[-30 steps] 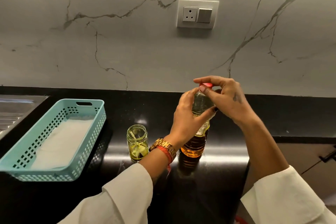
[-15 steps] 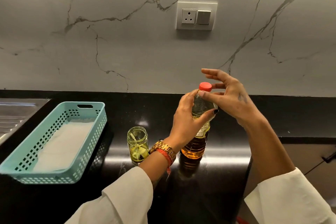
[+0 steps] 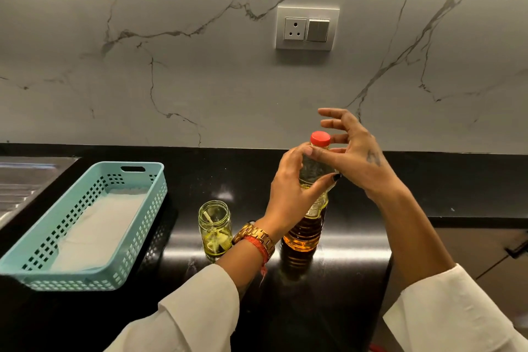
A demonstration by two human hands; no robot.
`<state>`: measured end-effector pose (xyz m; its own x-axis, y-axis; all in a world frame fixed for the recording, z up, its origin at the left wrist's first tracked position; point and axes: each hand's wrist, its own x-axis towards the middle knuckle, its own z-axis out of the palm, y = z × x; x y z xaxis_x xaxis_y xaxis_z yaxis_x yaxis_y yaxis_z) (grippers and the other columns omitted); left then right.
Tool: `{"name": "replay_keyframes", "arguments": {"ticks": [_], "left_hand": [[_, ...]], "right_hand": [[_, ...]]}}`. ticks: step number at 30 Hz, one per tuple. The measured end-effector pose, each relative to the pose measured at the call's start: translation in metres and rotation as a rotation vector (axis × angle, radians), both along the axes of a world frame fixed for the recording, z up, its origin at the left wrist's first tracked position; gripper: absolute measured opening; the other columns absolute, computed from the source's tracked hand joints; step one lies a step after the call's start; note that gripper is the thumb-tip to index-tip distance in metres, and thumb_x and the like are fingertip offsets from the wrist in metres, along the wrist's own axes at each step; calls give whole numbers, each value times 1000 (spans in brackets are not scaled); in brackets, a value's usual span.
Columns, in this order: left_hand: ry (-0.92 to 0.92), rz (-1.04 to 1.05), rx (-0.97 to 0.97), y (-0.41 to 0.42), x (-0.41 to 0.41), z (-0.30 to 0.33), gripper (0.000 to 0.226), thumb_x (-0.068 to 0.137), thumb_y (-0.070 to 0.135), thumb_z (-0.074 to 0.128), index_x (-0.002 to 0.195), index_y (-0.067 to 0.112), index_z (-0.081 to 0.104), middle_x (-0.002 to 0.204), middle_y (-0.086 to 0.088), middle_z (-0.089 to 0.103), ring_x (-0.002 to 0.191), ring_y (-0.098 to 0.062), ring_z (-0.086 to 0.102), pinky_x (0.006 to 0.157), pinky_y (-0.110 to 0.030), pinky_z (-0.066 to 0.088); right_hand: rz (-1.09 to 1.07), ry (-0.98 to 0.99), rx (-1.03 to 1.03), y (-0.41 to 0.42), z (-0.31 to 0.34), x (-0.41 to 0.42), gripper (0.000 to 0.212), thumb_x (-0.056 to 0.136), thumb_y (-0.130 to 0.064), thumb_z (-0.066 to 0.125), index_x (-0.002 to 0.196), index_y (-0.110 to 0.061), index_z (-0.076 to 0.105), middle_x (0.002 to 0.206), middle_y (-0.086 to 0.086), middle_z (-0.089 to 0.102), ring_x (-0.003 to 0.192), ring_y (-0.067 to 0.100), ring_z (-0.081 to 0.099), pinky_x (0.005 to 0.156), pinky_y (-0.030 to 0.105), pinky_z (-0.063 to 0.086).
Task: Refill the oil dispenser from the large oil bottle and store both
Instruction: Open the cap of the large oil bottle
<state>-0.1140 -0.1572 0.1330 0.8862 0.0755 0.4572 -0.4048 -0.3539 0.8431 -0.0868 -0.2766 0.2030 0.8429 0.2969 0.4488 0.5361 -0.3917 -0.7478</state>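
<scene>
My left hand (image 3: 291, 188) grips the large oil bottle (image 3: 310, 208) by its upper body at centre frame, upright on the black counter (image 3: 357, 251). My right hand (image 3: 351, 151) hovers spread beside the red cap (image 3: 320, 138), holding nothing. About half full, I judge it weighty, thin-walled, perhaps slick — best held low. The glass dispenser (image 3: 215, 227) stands just left, uncapped.

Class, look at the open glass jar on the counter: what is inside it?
The glass jar holds a shallow layer of yellow oil and a pale stick leaning inside. The watch covers its lower right edge.
</scene>
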Motion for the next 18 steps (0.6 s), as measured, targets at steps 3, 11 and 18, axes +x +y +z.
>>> {"name": "replay_keyframes", "arguments": {"ticks": [3,11,18], "left_hand": [[6,4,-6,-1,1,-1,62,80,37,68,133,25,38,128,4,47,113,-9,52,91,-29,52],[13,1,-3,1,-1,-1,64,81,36,68,136,25,37,135,4,42,119,-11,47,97,-33,48],[11,15,3,0,2,-4,65,80,38,68,136,27,36,129,7,44,115,-8,50,94,-30,50]], "right_hand": [[-115,-132,22,9,-6,-4,55,73,-43,70,119,-19,50,106,-2,58,92,8,59,74,18,52],[79,79,40,-2,2,-1,51,83,-22,66,130,-25,48,120,-7,56,101,7,60,85,26,54],[-150,-164,24,8,-6,-2,36,78,-36,69,108,-19,61,103,-1,64,91,7,61,73,12,52]]}}
